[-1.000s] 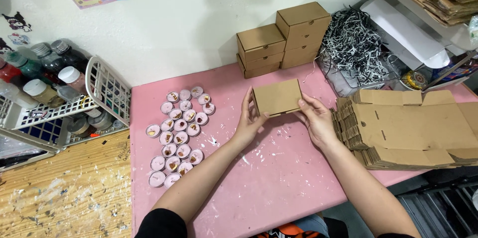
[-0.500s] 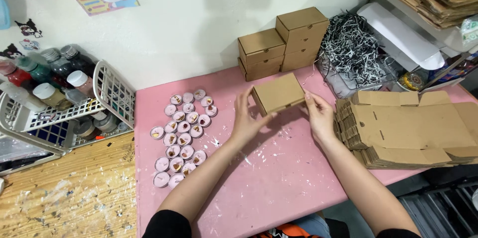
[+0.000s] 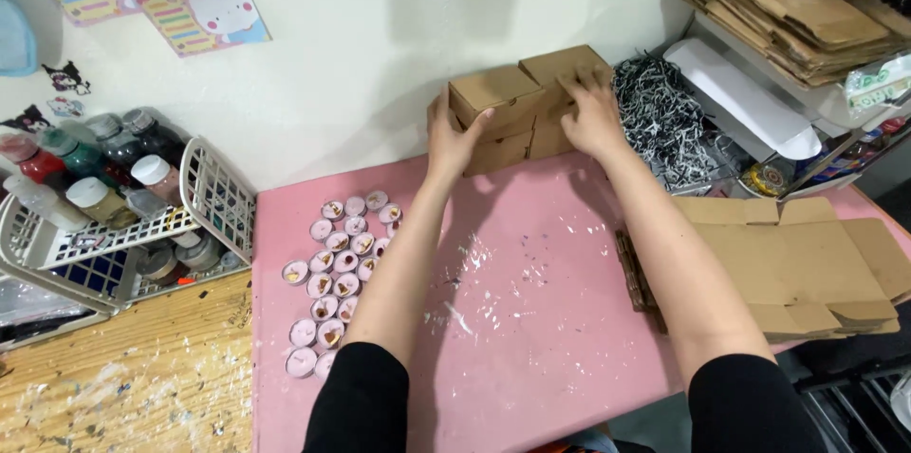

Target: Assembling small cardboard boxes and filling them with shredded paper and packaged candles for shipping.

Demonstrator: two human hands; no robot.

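Observation:
A small closed brown cardboard box (image 3: 493, 92) sits on top of the left stack of like boxes (image 3: 501, 153) against the white wall. My left hand (image 3: 451, 135) clasps its left side with the thumb on the front. On its right side lies my right hand (image 3: 588, 113), fingers spread where it meets the taller stack of boxes (image 3: 562, 64). Both arms reach forward over the pink mat (image 3: 531, 320).
Several pink tealight candles (image 3: 332, 292) lie in a cluster on the mat's left. A white basket of paint bottles (image 3: 95, 216) stands at the left. Flat box blanks (image 3: 797, 263) are piled at the right, with black-and-white shredded paper (image 3: 664, 121) behind them.
Both hands carried the box from the middle of the mat away to the wall and set it on the left stack. The camera view has tilted upward.

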